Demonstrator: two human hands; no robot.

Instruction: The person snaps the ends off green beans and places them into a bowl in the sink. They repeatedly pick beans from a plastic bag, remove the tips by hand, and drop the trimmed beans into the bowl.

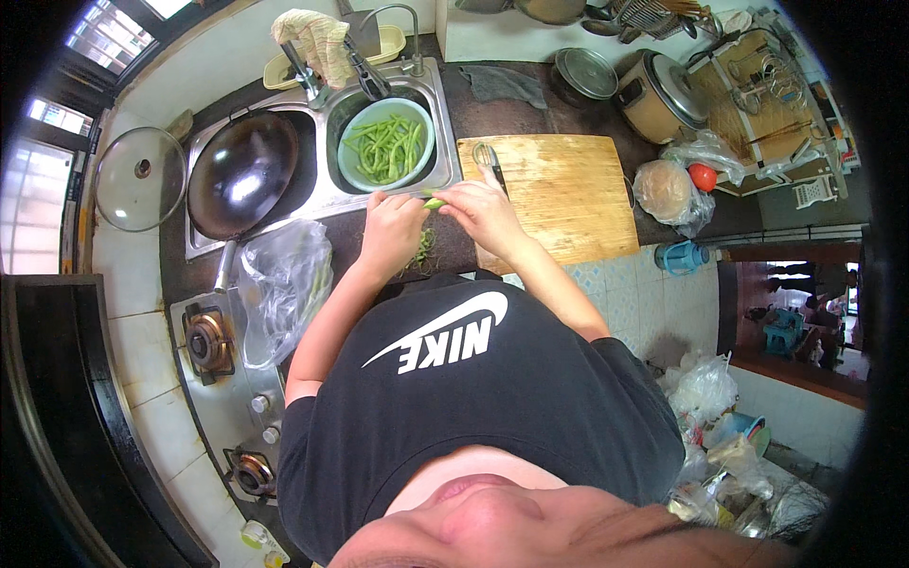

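Observation:
Over the counter's front edge, a green bean spans the gap between my two hands. My right hand pinches it between thumb and fingers. The fingers of my left hand are curled at the bean's other end. Below them lies a small pile of green bean trimmings, partly hidden by my left hand. A light blue basin full of green beans sits in the right sink bowl just beyond. Left of my left arm rests a clear plastic bag with some green beans inside.
A wooden cutting board with kitchen scissors lies to the right. A wok leans in the left sink bowl. The gas stove is at left. A rice cooker and bagged food stand back right.

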